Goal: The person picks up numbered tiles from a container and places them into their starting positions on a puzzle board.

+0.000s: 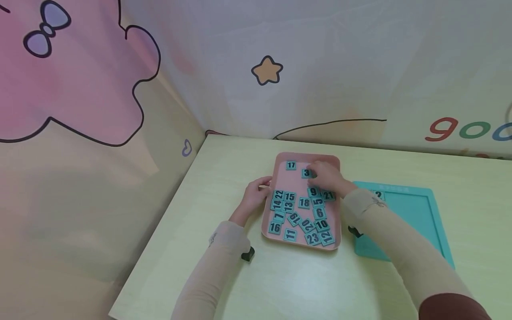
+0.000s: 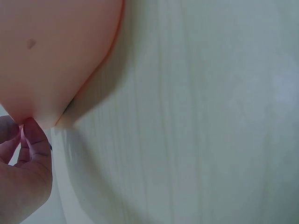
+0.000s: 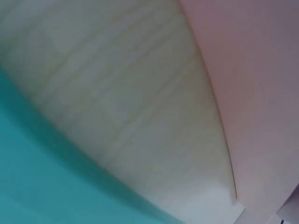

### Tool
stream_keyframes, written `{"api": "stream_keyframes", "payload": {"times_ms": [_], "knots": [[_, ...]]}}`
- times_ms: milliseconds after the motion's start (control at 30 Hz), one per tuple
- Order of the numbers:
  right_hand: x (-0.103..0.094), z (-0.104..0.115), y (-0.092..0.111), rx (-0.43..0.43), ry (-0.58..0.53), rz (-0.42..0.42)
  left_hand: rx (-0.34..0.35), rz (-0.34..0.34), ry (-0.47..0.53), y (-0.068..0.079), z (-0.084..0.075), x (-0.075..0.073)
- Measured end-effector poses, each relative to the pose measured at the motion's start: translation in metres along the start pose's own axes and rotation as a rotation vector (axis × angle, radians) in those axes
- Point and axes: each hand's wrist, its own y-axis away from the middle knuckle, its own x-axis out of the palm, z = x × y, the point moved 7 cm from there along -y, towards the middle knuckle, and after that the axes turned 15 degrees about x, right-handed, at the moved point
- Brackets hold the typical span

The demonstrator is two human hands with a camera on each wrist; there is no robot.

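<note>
A pink tray (image 1: 287, 178) holds several small blue tiles with black numbers. My left hand (image 1: 254, 195) pinches the tray's left rim; in the left wrist view, thumb and fingers (image 2: 35, 140) meet at the tray's edge. Over the far right part of the tray, my right hand (image 1: 329, 177) pinches the tile numbered 3 (image 1: 306, 173) at its right side. Tile 17 (image 1: 291, 165) lies to the left of it, near the far rim. The right wrist view shows the tray's outer wall (image 3: 252, 93) but no fingers.
A turquoise board (image 1: 412, 218) lies right of the tray, partly under my right sleeve, with one tile (image 1: 378, 194) at its far left corner. The pale wooden table (image 1: 216, 178) meets a printed cloth wall (image 1: 340, 80) at the back and left.
</note>
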Motion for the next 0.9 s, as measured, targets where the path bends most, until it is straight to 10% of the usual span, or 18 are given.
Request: {"api": "stream_keyframes", "payload": {"times_ms": [900], "knots": [[0.000, 0.005, 0.013, -0.017, -0.014, -0.125, -0.008, 0.006, 0.012, 0.001, -0.001, 0.000]]}}
